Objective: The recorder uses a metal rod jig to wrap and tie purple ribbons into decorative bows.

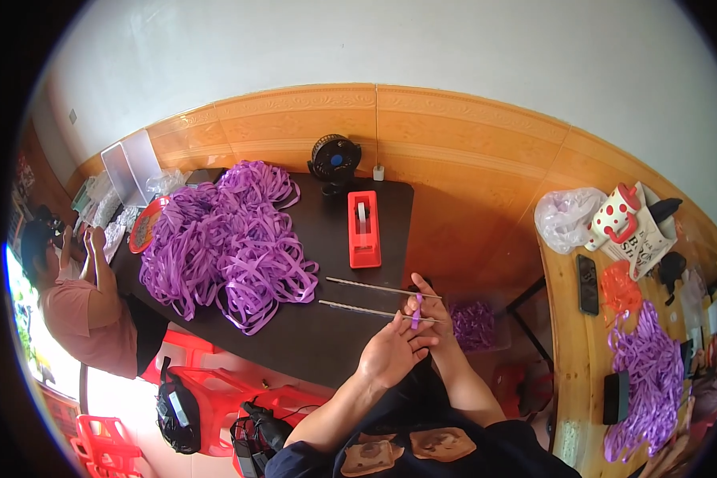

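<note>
Nearest the camera is the wearer's dark T-shirt point(406, 418), printed with two brown bread-slice shapes, on the wearer's side of the red tape dispenser point(364, 245). Far left of that dispenser, a person in a pink top point(88, 319) has both forearms raised beside the dark table point(392, 219). Left of the dispenser and nearer the wearer are a red plastic chair point(217, 406) and a black bag point(179, 422). Well left of it, a red plate point(156, 209) touches a big, loose heap of purple ribbon point(223, 239), which spreads toward the dispenser. Just behind the dispenser, slightly left, stands a black fan point(334, 162). In front of it, two slim grey rods point(362, 285) stretch rightward, roughly parallel, to the hands. The left hand point(394, 354) is palm up, its fingers half curled and its thumb by the lower rod; I cannot tell whether it grips anything. The right hand point(434, 312) holds the rods near their right ends, where a short purple ribbon strip point(419, 300) crosses them. Well right of the dispenser, a wooden table point(573, 350) carries a clear plastic bag point(566, 219), a dark smartphone point(587, 284), a polka-dot jug point(616, 215) and another purple ribbon pile point(645, 382).
</note>
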Available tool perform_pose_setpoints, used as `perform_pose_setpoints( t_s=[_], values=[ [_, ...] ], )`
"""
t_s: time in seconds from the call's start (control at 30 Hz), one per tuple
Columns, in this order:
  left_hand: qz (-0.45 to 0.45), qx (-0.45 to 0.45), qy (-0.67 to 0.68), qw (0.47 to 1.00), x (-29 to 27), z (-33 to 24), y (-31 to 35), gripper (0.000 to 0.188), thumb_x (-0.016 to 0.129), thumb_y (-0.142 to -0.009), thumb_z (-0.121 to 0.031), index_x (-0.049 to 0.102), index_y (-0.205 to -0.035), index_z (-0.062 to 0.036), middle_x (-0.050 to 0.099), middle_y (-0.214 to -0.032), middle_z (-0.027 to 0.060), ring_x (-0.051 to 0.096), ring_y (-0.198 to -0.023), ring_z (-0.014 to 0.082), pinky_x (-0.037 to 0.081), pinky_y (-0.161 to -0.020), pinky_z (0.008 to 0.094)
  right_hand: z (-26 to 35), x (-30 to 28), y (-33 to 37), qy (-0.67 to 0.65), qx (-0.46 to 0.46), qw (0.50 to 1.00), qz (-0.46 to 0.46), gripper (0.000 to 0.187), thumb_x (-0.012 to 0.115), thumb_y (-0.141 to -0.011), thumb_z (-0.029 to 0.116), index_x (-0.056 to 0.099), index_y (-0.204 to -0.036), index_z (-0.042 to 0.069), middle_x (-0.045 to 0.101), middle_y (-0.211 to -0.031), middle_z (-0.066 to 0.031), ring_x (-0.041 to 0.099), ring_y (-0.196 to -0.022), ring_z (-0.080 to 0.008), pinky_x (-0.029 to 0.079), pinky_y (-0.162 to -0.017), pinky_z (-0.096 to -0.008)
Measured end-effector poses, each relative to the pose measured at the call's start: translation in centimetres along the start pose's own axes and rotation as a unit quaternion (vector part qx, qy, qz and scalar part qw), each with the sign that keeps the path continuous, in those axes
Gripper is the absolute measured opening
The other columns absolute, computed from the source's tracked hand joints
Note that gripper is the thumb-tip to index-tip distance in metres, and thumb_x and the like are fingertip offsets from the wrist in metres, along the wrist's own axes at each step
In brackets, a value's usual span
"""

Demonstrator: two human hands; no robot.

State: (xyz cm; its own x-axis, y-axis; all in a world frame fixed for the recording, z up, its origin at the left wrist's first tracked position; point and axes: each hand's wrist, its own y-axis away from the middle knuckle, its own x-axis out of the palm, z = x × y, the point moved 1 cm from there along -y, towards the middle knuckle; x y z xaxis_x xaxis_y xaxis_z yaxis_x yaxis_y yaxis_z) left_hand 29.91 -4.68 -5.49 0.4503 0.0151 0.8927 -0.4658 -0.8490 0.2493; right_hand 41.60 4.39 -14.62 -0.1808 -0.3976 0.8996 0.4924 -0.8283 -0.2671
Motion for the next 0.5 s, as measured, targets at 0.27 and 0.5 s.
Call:
perform_pose_setpoints(
  t_s=[0.27,0.5],
  values=[
    [-0.006,-0.004,0.002,1.000,0.2,0.0,-0.1,0.052,0.037,-0.097,-0.044,0.043,-0.127,-0.0015,0.053,-0.124,0.0115,0.054,-0.103,0.0264,0.038,-0.086,0.0343,-1.8,-2.1,0.0,-0.063,-0.034,0.996,0.044,0.064,0.062,-0.086,0.010,0.032,-0.142,0.010,0.061,-0.104,-0.0151,0.062,-0.099,-0.0255,0.054,-0.086,-0.0353],
    [0.000,0.002,0.007,1.000,0.1,0.1,0.2,0.052,0.037,-0.097,-0.044,0.044,-0.127,-0.0021,0.054,-0.124,0.0111,0.055,-0.102,0.0260,0.038,-0.086,0.0340,-0.9,-0.7,0.9,0.001,-0.032,0.999,-0.021,0.066,0.067,-0.084,0.017,0.034,-0.141,0.010,0.060,-0.101,-0.0105,0.062,-0.092,-0.0228,0.053,-0.083,-0.0333]
  ],
)
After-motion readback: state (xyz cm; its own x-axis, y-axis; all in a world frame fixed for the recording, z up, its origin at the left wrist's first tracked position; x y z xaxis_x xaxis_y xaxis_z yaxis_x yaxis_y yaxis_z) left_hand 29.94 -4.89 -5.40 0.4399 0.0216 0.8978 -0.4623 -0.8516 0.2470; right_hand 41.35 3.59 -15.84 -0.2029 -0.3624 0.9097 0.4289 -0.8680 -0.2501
